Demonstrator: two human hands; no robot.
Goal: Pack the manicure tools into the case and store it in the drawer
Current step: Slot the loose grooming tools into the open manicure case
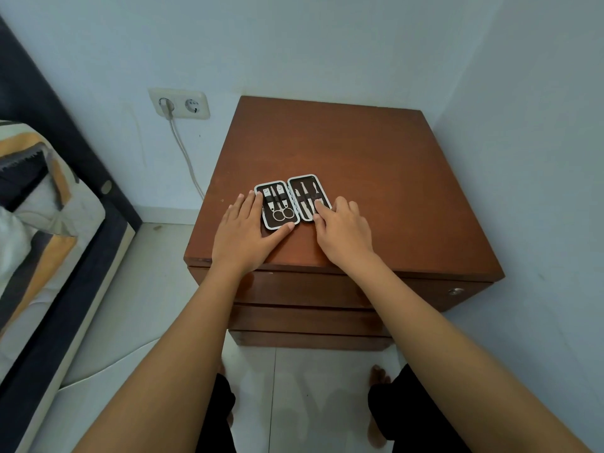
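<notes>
A small manicure case (292, 191) lies open flat on the brown wooden nightstand (376, 178), dark inside with a pale rim. Its left half holds clippers and small scissors (281, 213); its right half holds slim metal tools (305, 199) under straps. My left hand (243, 230) lies flat against the case's left edge, thumb along the front rim. My right hand (343, 228) rests on the right half, fingertips pressing on the tools there. The top drawer (313, 289) below the nightstand's front edge is closed.
Two more closed drawer fronts sit under the top one. A bed with a patterned cover (36, 197) stands at the left. A wall socket (179, 104) with a white cable plugged in is behind the nightstand. Walls close in at the back and right. My feet stand on pale floor tiles.
</notes>
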